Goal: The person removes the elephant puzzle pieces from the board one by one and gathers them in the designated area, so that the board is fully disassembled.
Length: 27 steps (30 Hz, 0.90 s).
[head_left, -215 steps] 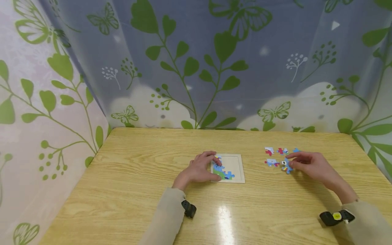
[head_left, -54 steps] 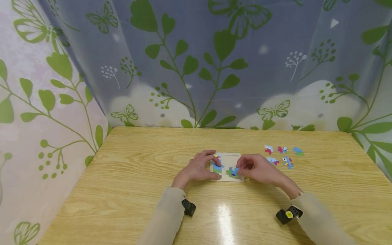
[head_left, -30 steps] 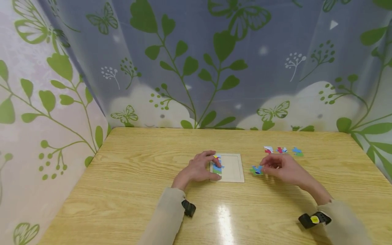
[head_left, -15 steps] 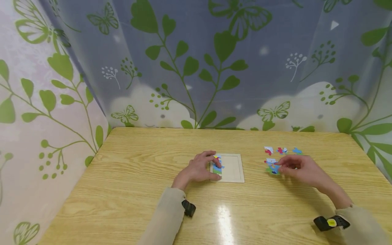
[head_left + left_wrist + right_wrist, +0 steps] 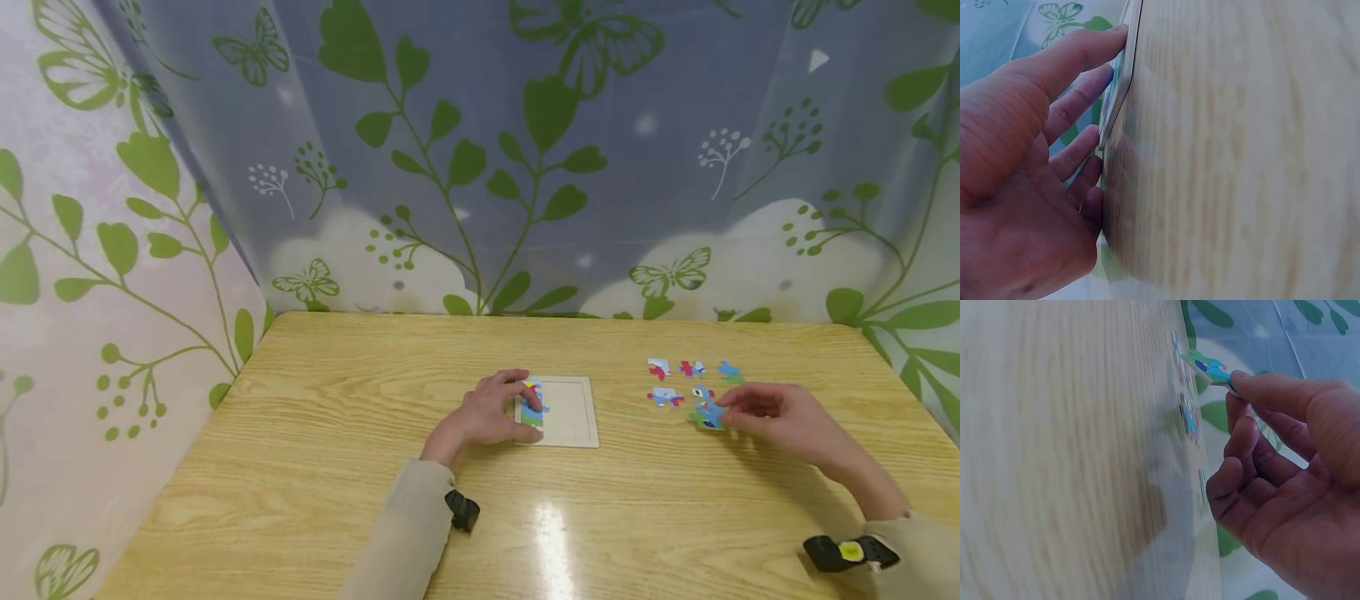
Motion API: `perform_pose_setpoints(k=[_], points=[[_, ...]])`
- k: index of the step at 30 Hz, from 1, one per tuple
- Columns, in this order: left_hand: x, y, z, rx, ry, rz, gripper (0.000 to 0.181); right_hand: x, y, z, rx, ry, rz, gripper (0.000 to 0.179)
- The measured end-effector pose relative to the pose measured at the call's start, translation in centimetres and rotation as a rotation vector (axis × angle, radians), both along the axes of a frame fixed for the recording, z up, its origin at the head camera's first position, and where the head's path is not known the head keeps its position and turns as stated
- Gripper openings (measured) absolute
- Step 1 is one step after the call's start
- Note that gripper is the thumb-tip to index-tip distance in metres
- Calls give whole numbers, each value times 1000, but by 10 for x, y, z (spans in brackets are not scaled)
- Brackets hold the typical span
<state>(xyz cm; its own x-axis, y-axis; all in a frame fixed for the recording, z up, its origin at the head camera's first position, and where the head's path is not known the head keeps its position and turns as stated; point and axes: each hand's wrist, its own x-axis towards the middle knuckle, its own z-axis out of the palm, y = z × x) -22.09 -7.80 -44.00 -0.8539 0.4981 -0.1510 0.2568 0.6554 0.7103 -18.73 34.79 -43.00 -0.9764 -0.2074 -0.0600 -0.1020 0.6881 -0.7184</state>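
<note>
My left hand [image 5: 487, 412] rests on the left side of a square puzzle board [image 5: 573, 408], its fingers and thumb spread over the edge. Blue and green puzzle pieces [image 5: 534, 410] sit along the board's left side, partly under those fingers; the rest of the board is bare. To the right, my right hand [image 5: 787, 421] pinches a green and blue puzzle piece [image 5: 1207, 365] between thumb and fingers. In the right wrist view that piece is raised off the table. From the head it overlaps a blue piece with an eye [image 5: 701, 392].
More loose pieces lie at the right: a white and red one [image 5: 659, 368], a red and blue one [image 5: 686, 368], a blue and green one [image 5: 727, 371] and a white and blue one [image 5: 663, 397]. A printed curtain [image 5: 480, 167] stands behind the wooden table [image 5: 337, 400].
My right hand has lifted the green and blue puzzle piece off the board and carried it right, over the loose pieces. My left hand has stayed on the board.
</note>
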Motion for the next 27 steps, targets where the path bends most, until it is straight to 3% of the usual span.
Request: perform_pose_setpoints(k=[17, 27], points=[[1, 0, 0, -5, 5, -5, 23, -7, 43, 0, 8, 9, -15, 33], [0, 0, -1, -6, 14, -3, 23, -16, 52, -2, 81, -2, -25, 34]])
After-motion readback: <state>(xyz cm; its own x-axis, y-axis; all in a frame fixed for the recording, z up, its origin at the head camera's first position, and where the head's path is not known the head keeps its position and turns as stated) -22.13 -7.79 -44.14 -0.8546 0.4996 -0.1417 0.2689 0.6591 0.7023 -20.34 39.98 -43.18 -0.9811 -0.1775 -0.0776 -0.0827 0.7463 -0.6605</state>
